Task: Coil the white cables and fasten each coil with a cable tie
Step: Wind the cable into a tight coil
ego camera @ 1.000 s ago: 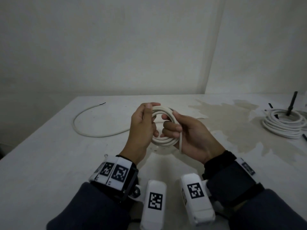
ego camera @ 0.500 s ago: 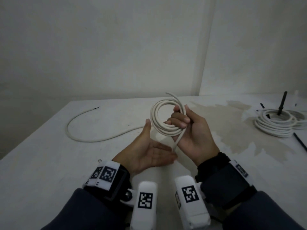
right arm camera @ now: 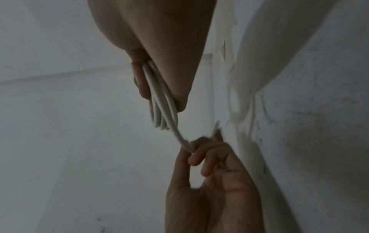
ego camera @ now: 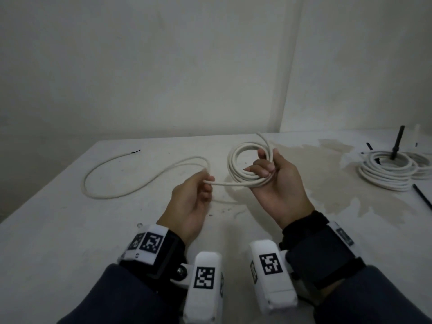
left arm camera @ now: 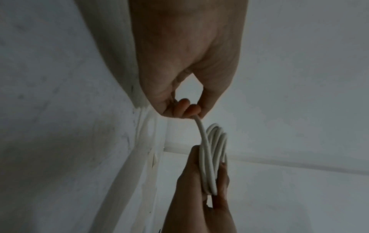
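Left hand (ego camera: 191, 197), open before, now pinches loose cable (ego camera: 224, 183) beside coil (ego camera: 245, 164).

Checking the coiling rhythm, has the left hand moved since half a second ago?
Yes. The left hand was open, palm up, under the coil; now its fingers pinch the loose cable, farther left of the table's brown stain.
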Demonstrator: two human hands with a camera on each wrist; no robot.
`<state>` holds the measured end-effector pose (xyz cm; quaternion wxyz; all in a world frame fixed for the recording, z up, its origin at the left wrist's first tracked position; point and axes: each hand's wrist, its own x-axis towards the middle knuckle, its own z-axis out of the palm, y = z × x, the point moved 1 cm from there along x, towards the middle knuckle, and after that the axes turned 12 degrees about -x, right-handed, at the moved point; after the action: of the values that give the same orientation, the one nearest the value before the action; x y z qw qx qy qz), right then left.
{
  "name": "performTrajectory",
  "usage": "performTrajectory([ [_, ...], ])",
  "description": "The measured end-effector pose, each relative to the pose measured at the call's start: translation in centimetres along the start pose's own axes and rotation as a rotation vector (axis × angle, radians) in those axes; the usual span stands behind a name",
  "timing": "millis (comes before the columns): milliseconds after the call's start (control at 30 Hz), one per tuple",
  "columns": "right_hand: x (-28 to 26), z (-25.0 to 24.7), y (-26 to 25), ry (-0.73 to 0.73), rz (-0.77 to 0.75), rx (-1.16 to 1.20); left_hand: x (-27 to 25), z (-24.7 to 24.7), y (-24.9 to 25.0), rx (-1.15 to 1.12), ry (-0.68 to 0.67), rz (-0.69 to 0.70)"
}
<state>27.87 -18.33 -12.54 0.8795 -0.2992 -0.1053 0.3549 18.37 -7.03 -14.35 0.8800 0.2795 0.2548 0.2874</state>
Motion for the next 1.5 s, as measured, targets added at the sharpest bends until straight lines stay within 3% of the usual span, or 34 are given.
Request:
performTrajectory([
  [133,0.0,-0.1,1.0,0.049,0.069,-0.118,-0.3,-0.3,0.9,0.175,0.056,0.314],
  [233,-0.3,0.4,1.4,0.027,0.081,-0.206,-0.6,-0.3,1.5,0.386,0.009,0.512],
  [300,-0.3,0.3,1.3,0.04,0.051,-0.202,-0.9,-0.3,1.5,0.497,-0.065,0.566],
  [367,-0.2,0.1,0.8,0.079,0.0,-0.144,-1.2,-0.3,1.3,0.577,-0.146,0.533],
  [567,-0.4,-0.3,-0.7,0.17,-0.074,0.054,-1.3,-0.2,0.4,0.781,-0.339,0.263],
  [800,-0.4,0.1,0.2,0.09,0.149,-0.219,-0.8,-0.3,1.3,0.753,-0.244,0.531],
  [900,-0.8,0.5,0.7,0.046,0.194,-0.313,-0.6,-0.4,1.2,0.758,-0.222,0.583],
  [1000,-0.9,0.7,0.9,0.033,0.196,-0.397,-1.0,-0.2,1.2,0.658,-0.253,0.543],
  [1200,-1.2,0.8,1.2,0.002,0.169,-0.548,-1.9,0.6,1.0,0.274,-0.35,0.211],
  [1367,-1.4,1.1,1.7,-0.063,0.057,-0.633,-1.6,0.7,1.0,0.284,-0.336,0.172],
  [1500,-1.5,1.2,2.0,-0.098,0.095,-0.578,-1.2,0.6,0.9,0.33,-0.305,0.193],
])
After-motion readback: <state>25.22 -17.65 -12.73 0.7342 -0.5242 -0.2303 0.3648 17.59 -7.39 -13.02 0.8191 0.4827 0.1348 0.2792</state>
